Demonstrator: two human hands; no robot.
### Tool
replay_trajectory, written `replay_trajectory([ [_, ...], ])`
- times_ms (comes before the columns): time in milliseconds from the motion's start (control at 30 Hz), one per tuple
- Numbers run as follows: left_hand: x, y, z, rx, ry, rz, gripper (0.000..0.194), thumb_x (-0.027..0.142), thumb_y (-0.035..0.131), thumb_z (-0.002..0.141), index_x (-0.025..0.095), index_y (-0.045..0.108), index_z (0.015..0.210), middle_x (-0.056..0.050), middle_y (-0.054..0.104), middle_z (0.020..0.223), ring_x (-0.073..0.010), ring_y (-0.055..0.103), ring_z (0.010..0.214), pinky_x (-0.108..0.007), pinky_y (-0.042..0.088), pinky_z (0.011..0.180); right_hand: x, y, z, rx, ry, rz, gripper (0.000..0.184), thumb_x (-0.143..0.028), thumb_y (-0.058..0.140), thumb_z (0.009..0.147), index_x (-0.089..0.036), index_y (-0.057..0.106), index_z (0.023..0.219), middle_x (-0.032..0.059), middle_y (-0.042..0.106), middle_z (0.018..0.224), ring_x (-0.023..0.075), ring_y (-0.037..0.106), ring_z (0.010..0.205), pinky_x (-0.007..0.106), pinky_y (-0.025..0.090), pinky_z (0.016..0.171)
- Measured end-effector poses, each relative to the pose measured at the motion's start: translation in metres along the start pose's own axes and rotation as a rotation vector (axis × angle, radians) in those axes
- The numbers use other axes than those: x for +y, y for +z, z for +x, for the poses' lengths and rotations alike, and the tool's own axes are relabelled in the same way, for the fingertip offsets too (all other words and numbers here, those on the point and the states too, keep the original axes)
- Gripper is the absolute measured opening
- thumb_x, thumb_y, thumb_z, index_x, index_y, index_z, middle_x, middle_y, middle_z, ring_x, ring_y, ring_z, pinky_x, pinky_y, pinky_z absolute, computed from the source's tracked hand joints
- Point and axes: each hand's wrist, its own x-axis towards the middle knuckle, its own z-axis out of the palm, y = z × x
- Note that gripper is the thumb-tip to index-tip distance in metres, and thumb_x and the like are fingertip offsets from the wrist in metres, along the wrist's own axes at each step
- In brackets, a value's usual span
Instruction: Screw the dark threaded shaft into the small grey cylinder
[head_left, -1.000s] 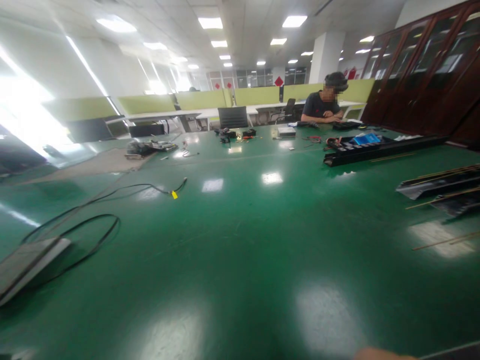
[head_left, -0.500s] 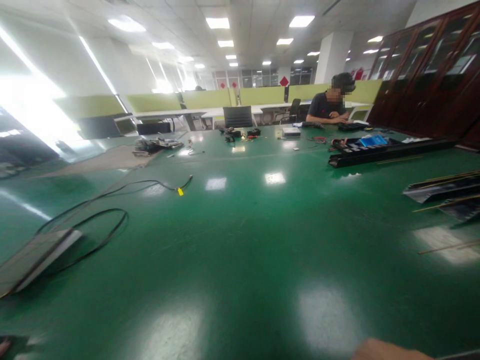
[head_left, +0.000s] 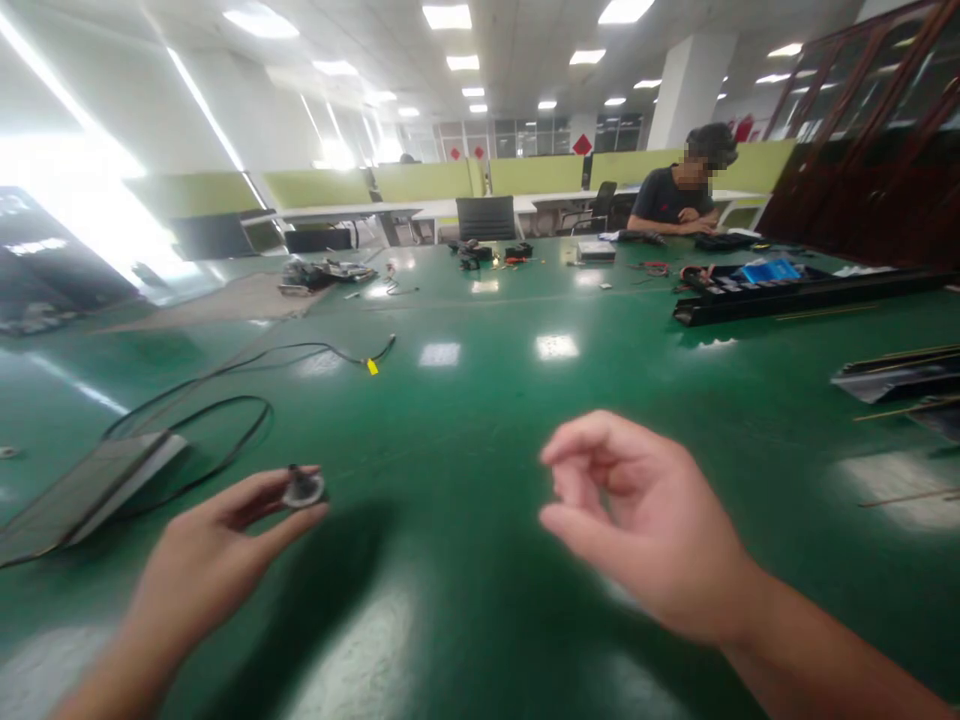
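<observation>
My left hand (head_left: 217, 555) is above the green table (head_left: 465, 430), left of the middle. Between its thumb and fingers it pinches a small round part (head_left: 304, 489) with a pale rim and a short dark stem; I cannot tell its exact kind. To the right, my right hand (head_left: 637, 520) hovers over the table with fingers curved and the thumb apart from them. Nothing shows in the gap. The two hands are well apart from each other.
A flat grey panel (head_left: 90, 500) and a black cable (head_left: 259, 420) with a yellow tag (head_left: 373, 367) lie at left. Black metal channels (head_left: 900, 380) and thin rods are at right. Across the table sits a person (head_left: 675, 200), near a long black tray (head_left: 787, 292).
Both hands have come up into view from the bottom edge, the left one with the small round part. The view has shifted slightly.
</observation>
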Motion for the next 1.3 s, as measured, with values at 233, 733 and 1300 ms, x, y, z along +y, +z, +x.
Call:
replay_trajectory([
  [233, 0.103, 0.074, 0.014, -0.41, 0.418, -0.428, 0.026, 0.031, 0.068, 0.085, 0.022, 0.069, 0.11, -0.006, 0.068, 0.11, -0.0198, 0.066, 0.096, -0.031, 0.056, 0.085, 0.068, -0.019, 0.028, 0.004, 0.022, -0.442, 0.059, -0.025, 0.071, 0.078, -0.025, 0.052, 0.134, 0.0095, 0.062, 0.126, 0.0088, 0.044, 0.055, 0.028, 0.044, 0.059],
  [733, 0.095, 0.122, -0.001, -0.373, 0.539, -0.477, 0.024, 0.024, 0.071, 0.082, 0.021, 0.065, 0.106, -0.002, 0.071, 0.101, -0.0168, 0.067, 0.091, -0.028, 0.052, 0.083, 0.111, -0.02, 0.026, -0.204, -0.013, -0.631, 0.041, -0.023, 0.077, 0.072, -0.023, 0.064, 0.111, 0.0013, 0.068, 0.098, 0.0193, 0.063, 0.086, 0.031, 0.047, 0.078],
  [1300, 0.096, 0.123, -0.002, -0.458, 0.586, -0.489, 0.029, 0.027, 0.064, 0.089, 0.025, 0.063, 0.118, -0.001, 0.071, 0.109, -0.0152, 0.067, 0.098, -0.027, 0.05, 0.087, 0.109, -0.016, 0.023, -0.225, -0.108, -0.582, 0.024, -0.016, 0.075, 0.074, -0.022, 0.069, 0.097, 0.0018, 0.067, 0.091, 0.0176, 0.062, 0.084, 0.029, 0.047, 0.076],
])
